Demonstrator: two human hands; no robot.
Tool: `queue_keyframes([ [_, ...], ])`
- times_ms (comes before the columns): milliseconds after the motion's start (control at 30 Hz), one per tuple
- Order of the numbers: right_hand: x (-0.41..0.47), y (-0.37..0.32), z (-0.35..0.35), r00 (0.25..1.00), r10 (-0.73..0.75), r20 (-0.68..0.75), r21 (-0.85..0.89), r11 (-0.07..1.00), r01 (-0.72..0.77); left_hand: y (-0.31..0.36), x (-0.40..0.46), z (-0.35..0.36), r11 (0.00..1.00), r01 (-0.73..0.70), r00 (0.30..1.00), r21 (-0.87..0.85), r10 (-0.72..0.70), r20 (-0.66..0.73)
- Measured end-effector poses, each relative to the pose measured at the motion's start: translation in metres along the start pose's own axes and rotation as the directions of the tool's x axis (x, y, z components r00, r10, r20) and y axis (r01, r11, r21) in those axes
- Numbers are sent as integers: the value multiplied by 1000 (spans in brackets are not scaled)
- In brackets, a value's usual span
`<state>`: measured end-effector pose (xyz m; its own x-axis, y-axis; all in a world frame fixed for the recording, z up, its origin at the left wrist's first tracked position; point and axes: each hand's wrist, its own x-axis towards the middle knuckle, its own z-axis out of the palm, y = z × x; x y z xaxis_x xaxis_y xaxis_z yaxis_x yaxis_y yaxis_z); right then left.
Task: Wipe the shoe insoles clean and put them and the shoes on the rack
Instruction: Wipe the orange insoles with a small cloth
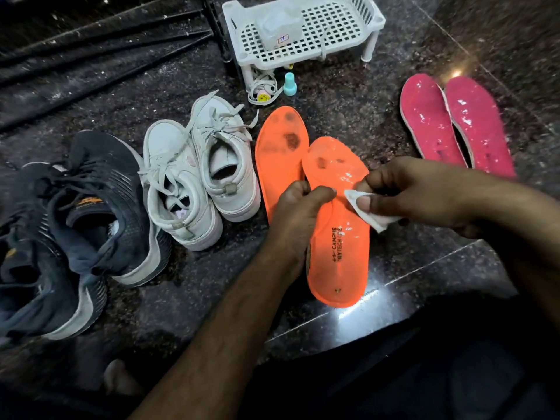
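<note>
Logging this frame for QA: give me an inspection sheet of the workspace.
Surface: dark speckled stone floor, glare patch near the front.
Job's things: near orange foam insole held, wet sheen; far orange insole with dark stains; two pink insoles wet, lying apart; white sneakers; dark mesh running shoes; white plastic rack.
Clutter: white box on rack; teal bottle; smiley keyring.
Grippers: left hand grips near insole; right hand pinches white wipe.
Cables: nothing seen.
Surroundings: black ribbed mat.
</note>
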<state>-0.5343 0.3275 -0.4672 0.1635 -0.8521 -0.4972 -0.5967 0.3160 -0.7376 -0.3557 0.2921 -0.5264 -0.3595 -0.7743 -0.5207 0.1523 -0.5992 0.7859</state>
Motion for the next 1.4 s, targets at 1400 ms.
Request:
queue_keyframes([
  [1400,39,-9,6,868,-184,-462,-253,965,70,-10,3,-4,953,-215,976,212,205,68],
])
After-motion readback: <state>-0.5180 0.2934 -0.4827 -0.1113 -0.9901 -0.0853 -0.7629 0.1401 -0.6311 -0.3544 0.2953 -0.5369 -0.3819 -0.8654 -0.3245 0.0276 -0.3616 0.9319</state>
